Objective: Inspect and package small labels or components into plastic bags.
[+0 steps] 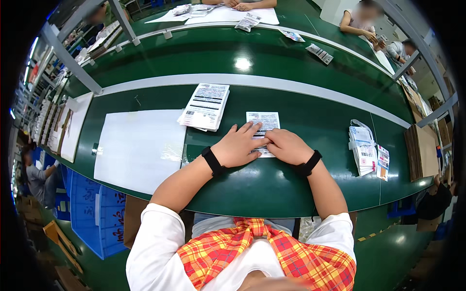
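A small white printed sheet [263, 118] lies on the green table in front of me, its middle covered by my hands. My left hand [239, 144] rests over the sheet's left side with its fingers stretched and spread. From the right, my right hand [290, 145] reaches in with bent, closed fingers; its fingertips are on the sheet, against the left hand's fingers. A stack of similar printed sheets [206, 105] sits just beyond, to the left. Both wrists wear black bands.
A large white board [138, 148] lies at left. Clear packs of printed items [362, 148] and a small coloured packet [383, 162] lie at right, near upright cardboard sheets [421, 151]. A metal rail [272, 81] borders the far side. Blue crates [94, 213] stand lower left. Other people sit beyond.
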`<action>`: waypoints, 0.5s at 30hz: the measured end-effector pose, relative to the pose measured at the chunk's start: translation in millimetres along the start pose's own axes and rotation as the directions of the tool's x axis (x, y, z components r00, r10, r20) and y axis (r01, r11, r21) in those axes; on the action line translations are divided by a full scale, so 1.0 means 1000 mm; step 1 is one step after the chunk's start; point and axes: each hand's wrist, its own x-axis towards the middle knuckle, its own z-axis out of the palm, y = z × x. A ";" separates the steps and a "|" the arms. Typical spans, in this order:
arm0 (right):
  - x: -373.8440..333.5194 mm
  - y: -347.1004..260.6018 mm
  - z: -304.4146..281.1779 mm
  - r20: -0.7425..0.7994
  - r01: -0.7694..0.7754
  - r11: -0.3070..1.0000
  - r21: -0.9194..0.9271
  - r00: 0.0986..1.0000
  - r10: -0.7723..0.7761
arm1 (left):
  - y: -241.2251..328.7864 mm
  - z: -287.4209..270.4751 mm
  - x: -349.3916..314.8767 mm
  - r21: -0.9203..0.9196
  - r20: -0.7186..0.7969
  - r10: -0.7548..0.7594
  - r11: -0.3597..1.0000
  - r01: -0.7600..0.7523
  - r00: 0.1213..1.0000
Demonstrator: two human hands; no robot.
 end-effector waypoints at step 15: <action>0.000 -0.001 0.003 -0.024 0.016 0.999 -0.034 1.000 -0.017 | 0.001 -0.002 0.000 -0.018 0.019 -0.011 1.000 0.011 1.000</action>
